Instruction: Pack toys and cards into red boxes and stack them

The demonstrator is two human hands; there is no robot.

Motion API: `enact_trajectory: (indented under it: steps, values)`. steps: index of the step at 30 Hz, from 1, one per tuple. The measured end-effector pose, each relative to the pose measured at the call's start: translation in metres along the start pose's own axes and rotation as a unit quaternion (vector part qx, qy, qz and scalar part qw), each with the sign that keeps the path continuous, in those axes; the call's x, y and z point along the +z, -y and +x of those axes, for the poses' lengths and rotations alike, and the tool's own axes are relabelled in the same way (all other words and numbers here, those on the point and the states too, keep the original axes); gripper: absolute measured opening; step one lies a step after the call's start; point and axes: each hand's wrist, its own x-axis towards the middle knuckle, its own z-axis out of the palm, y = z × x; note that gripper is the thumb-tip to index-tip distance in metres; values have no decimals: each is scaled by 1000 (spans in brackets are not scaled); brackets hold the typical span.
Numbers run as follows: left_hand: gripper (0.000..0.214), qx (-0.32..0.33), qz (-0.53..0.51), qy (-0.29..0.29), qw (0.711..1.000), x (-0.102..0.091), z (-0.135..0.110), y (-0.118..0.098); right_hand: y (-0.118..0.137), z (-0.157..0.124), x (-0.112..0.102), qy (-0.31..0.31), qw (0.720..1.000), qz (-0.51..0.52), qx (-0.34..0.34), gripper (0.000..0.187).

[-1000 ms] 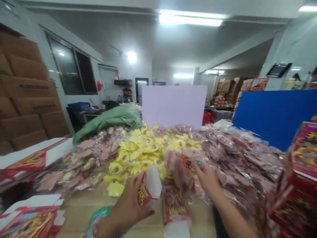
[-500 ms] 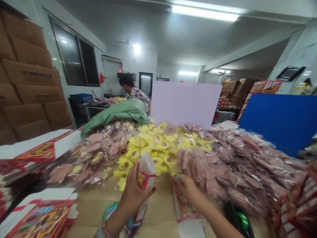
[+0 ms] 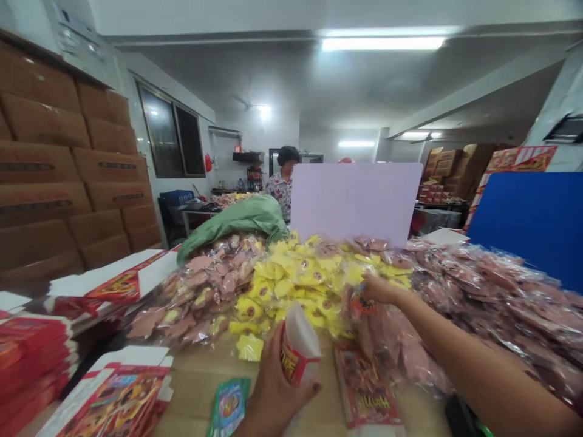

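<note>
My left hand (image 3: 280, 376) is wrapped round a small red printed carton (image 3: 298, 358), tilted, its open white top facing up. My right hand (image 3: 376, 290) reaches over the pile, fingers bent down at the border of the yellow flower-shaped packets (image 3: 314, 276) and the pink wrapped pieces (image 3: 392, 340). Something orange and dark shows under its fingertips, too blurred to name. On the table between my arms lies a flat red printed box (image 3: 367, 391). Left of my left wrist is a small stack of green-blue cards (image 3: 230, 403).
Flat printed cartons (image 3: 118, 394) and a red stack (image 3: 31, 346) lie at left. A green sack (image 3: 237, 218) covers the pile's back. Behind stand a pale purple board (image 3: 355, 200), a blue board (image 3: 528, 224) and a person (image 3: 280, 188). Brown boxes (image 3: 73, 164) are piled left.
My right hand has left the flat red box and moved forward onto the pile. My left hand still holds the carton. The view has swung left, and the person behind stands more upright.
</note>
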Motion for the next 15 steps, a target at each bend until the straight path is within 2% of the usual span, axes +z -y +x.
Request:
enact_trajectory:
  steps: [3, 6, 12, 15]
  values:
    - [100, 61, 130, -30, 989, -1, 4, -14, -4, -11, 18, -1, 1000, 10, 18, 24]
    - [100, 90, 153, -44, 983, 7, 8, -21, -7, -21, 24, -15, 1000, 17, 17, 21]
    - [104, 112, 79, -31, 990, 27, 11, -19, -12, -40, 25, -42, 999, 22, -6, 19]
    - [98, 50, -43, 5, 998, 35, 14, -16, -13, -49, 27, -44, 999, 14, -9, 21]
